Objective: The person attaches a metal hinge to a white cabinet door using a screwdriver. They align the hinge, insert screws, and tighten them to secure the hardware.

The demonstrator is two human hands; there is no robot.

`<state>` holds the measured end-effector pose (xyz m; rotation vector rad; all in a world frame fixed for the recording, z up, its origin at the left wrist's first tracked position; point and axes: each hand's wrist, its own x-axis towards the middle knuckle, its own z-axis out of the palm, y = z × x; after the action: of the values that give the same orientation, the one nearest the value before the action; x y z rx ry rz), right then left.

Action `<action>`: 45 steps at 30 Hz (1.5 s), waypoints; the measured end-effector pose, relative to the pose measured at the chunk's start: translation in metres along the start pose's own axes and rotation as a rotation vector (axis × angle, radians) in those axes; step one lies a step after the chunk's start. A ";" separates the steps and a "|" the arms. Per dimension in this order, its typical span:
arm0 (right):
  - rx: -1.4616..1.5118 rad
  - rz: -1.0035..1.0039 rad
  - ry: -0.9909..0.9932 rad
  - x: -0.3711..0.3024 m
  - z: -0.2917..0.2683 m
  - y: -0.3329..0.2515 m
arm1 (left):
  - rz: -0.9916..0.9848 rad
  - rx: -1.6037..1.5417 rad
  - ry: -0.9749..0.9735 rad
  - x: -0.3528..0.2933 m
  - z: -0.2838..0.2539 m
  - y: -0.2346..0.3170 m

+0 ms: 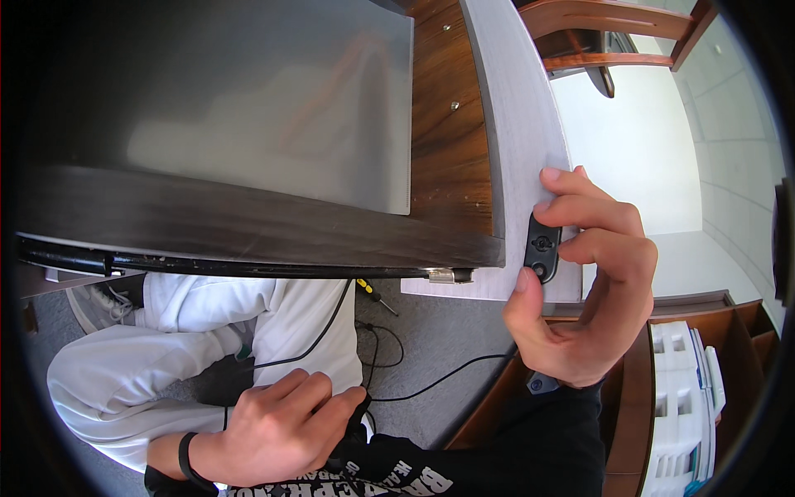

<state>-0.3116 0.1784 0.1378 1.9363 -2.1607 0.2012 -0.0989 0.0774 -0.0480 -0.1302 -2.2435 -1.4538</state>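
While the right hand [625, 290] pinches a black oval fitting [542, 248] over the pale board [517, 116], the work looks unfinished; whether the piece is fixed cannot be told. The left hand's [277, 427] grip is curled, contents unclear; a yellow-and-black screwdriver [365, 287] lies on the floor [439, 331], unheld.

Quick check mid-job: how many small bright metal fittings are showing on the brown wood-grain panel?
2. The upper fitting is near the panel's top end in the picture; the lower fitting is below it. More may be hidden behind the glossy sheet.
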 end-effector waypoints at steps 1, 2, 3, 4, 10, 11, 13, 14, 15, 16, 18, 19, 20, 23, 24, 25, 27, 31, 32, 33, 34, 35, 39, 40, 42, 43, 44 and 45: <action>0.006 0.001 -0.002 0.000 -0.001 0.000 | -0.002 -0.001 -0.001 0.000 0.000 -0.001; 0.018 -0.001 0.003 0.001 -0.001 0.000 | 0.009 0.022 -0.018 0.000 -0.002 -0.001; 0.004 -0.004 0.002 0.002 -0.002 0.000 | 0.019 0.047 -0.035 0.000 -0.004 -0.003; -0.005 -0.010 0.007 0.003 -0.002 0.000 | 0.027 0.076 -0.030 -0.001 -0.005 -0.003; -0.044 -0.016 -0.033 0.006 -0.007 -0.001 | -0.058 0.050 0.020 0.000 -0.011 0.001; -0.052 -0.015 -0.039 0.006 -0.008 -0.001 | -0.057 0.052 0.024 0.000 -0.012 0.001; -0.038 -0.010 -0.035 0.006 -0.008 -0.001 | -0.057 0.057 0.035 0.000 -0.014 0.001; -0.035 -0.004 -0.040 0.006 -0.008 -0.001 | -0.057 0.059 0.041 -0.001 -0.014 0.000; -0.028 -0.007 -0.032 0.006 -0.008 -0.001 | -0.058 0.062 0.047 -0.001 -0.015 0.000; -0.022 -0.004 -0.027 0.006 -0.007 0.000 | -0.059 0.064 0.057 -0.001 -0.015 -0.001; -0.020 -0.004 -0.024 0.006 -0.007 0.001 | -0.066 0.067 0.064 -0.002 -0.015 -0.001; -0.025 -0.008 -0.025 0.006 -0.007 0.001 | -0.070 0.068 0.070 -0.002 -0.016 0.000; -0.026 -0.010 -0.025 0.006 -0.006 0.001 | -0.071 0.068 0.068 -0.001 -0.016 0.000; -0.030 -0.011 -0.031 0.006 -0.007 0.001 | -0.076 0.074 0.065 0.000 -0.018 0.002; -0.028 -0.011 -0.027 0.006 -0.007 0.001 | -0.077 0.081 0.067 0.000 -0.018 0.002; -0.029 -0.009 -0.032 0.006 -0.007 0.000 | -0.078 0.089 0.069 0.001 -0.019 0.003; -0.033 -0.006 -0.038 0.007 -0.008 0.000 | -0.087 0.077 0.070 0.001 -0.021 0.003; -0.045 -0.003 -0.044 0.007 -0.008 -0.001 | -0.108 0.059 0.094 0.002 -0.024 0.002; -0.055 -0.005 -0.051 0.007 -0.008 -0.001 | -0.109 0.058 0.098 0.002 -0.025 0.001; -0.049 -0.004 -0.045 0.006 -0.008 -0.001 | -0.110 0.057 0.103 0.001 -0.026 0.001; -0.048 -0.005 -0.045 0.006 -0.009 0.000 | -0.111 0.056 0.108 0.001 -0.027 0.000; -0.057 -0.004 -0.055 0.005 -0.009 0.000 | -0.110 0.059 0.109 0.001 -0.028 0.000; -0.013 0.005 -0.013 0.002 -0.006 0.003 | -0.109 0.061 0.114 0.000 -0.029 -0.002; 0.009 0.010 0.013 0.002 -0.004 0.004 | -0.110 0.059 0.115 0.001 -0.029 -0.002; 0.022 0.011 0.043 0.001 -0.001 0.006 | -0.116 0.059 0.116 0.001 -0.029 -0.003; 0.013 0.007 0.047 0.002 -0.001 0.006 | -0.119 0.059 0.117 0.001 -0.029 -0.003; -0.005 -0.002 0.042 0.002 -0.001 0.006 | -0.120 0.058 0.115 0.001 -0.029 -0.004; -0.024 -0.011 0.037 0.003 -0.001 0.006 | -0.121 0.057 0.113 0.001 -0.029 -0.004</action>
<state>-0.3181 0.1765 0.1398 1.9165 -2.1187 0.2067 -0.0920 0.0501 -0.0412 0.1050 -2.2312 -1.4184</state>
